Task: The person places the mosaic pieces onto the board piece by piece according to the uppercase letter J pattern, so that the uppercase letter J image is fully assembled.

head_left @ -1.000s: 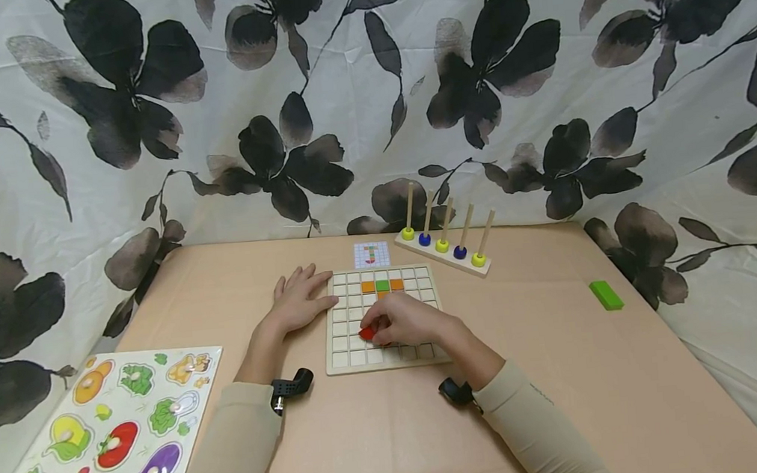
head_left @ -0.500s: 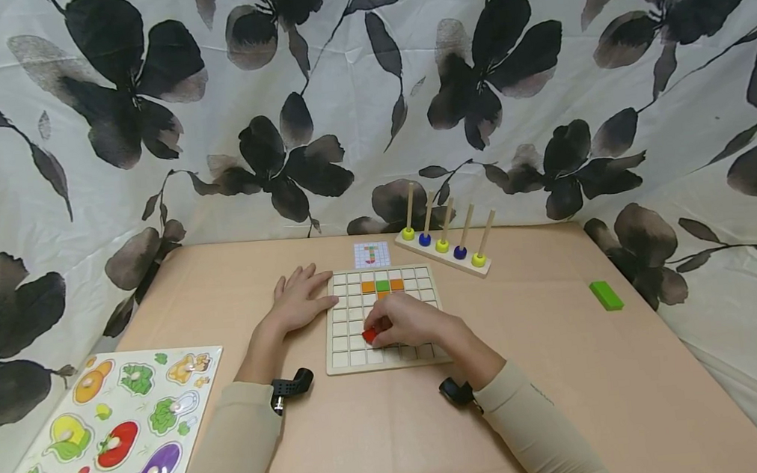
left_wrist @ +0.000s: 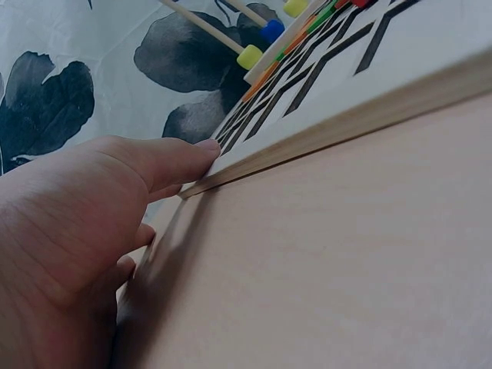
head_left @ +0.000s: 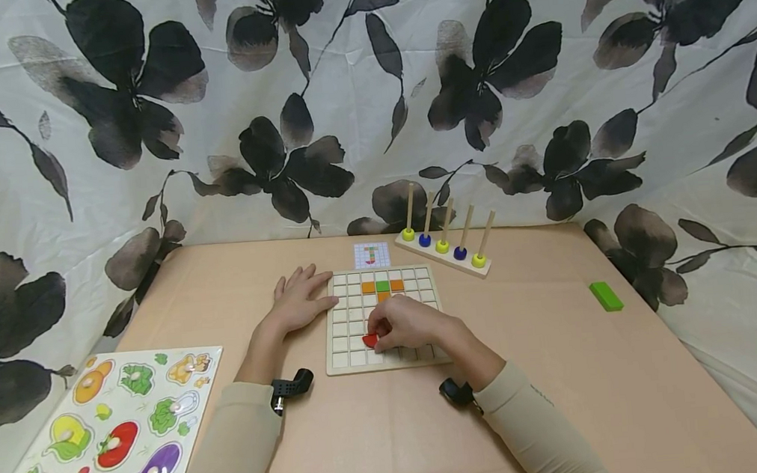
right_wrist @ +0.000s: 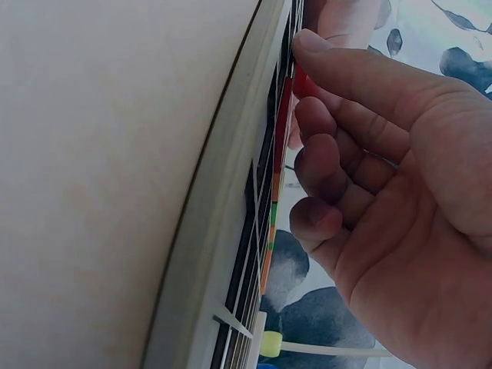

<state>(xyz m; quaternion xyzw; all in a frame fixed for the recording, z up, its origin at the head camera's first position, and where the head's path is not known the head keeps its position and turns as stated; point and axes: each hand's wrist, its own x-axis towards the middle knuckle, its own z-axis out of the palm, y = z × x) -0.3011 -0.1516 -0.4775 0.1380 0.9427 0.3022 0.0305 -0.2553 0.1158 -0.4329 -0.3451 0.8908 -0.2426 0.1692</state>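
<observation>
A pale grid board [head_left: 339, 361] with small square cells lies on the table. My left hand [head_left: 298, 301] rests beside its upper left edge, fingers spread; in the left wrist view the thumb [left_wrist: 181, 160] touches the board's edge. Over the lower middle of the board my right hand [head_left: 406, 320] pinches a small red tile [head_left: 369, 340] between thumb and fingertips, right at the cells. Orange [head_left: 369, 288] and green [head_left: 383, 286] tiles form a row higher up, with another orange tile below, partly hidden by the right hand. Red also shows along the board's surface in the right wrist view.
A small pattern card [head_left: 371, 255] lies behind the board. To its right stands a peg rack [head_left: 444, 253] with yellow and blue rings. A green block [head_left: 606, 296] lies far right, and a vegetable puzzle board [head_left: 198, 410] covers the left front. Patterned cloth hangs behind.
My right hand has shifted slightly right over the board with the red tile, which now looks flatter against the cells. The left hand has stayed in place.
</observation>
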